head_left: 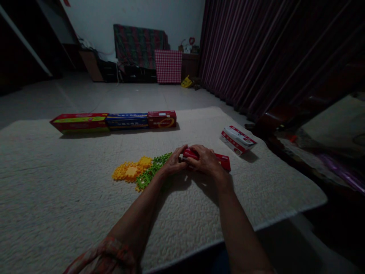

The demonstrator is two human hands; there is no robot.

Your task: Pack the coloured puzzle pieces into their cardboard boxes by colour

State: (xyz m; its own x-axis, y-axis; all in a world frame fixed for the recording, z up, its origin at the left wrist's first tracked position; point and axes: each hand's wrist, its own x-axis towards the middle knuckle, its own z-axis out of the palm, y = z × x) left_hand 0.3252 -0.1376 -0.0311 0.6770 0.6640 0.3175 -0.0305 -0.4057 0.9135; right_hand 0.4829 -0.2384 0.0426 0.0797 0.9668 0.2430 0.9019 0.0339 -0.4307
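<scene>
My left hand (173, 164) and my right hand (205, 160) meet over a small red box (225, 161) lying on the cream mat (57, 190). Both hands have their fingers curled round the box's left end, which they mostly hide. Just left of my left hand lie flat green plastic pieces (149, 172) and yellow plastic pieces (129, 171). A red and white box (238, 140) rests on the mat to the right, a little beyond my hands.
Three long boxes stand in a row at the mat's far side: red-green (80, 122), blue (127, 120), red (162, 119). Dark wooden furniture (285, 121) and a striped curtain (270, 49) line the right. A checked cover (168, 66) stands by the far wall.
</scene>
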